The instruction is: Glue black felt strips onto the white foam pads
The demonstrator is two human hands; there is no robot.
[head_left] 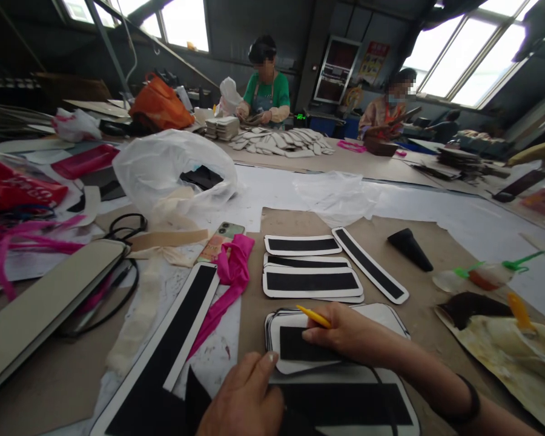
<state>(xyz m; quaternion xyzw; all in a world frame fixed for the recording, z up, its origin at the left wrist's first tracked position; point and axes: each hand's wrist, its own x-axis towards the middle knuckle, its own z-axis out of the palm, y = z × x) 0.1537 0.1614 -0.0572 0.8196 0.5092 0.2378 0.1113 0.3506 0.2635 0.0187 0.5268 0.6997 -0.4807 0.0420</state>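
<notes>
My right hand (345,334) is closed on a thin yellow tool (314,316) and rests on a stack of white-edged pieces with black centres (295,345). My left hand (247,396) lies curled at the stack's near left edge, fingertips pressing on a larger black-and-white piece (345,402); I cannot see anything inside it. Beyond the stack lie more finished pieces (312,282) in a pile, and a long narrow strip (370,264) slants to their right. A long black-and-white strip (163,357) lies to the left.
Pink ribbon (229,278), a phone (221,240), scissors (122,227) and a white plastic bag (172,166) lie to the left. A black cone (409,247), glue bottles (485,275) and a smeared sheet (513,345) sit to the right. Two other people work at the far end.
</notes>
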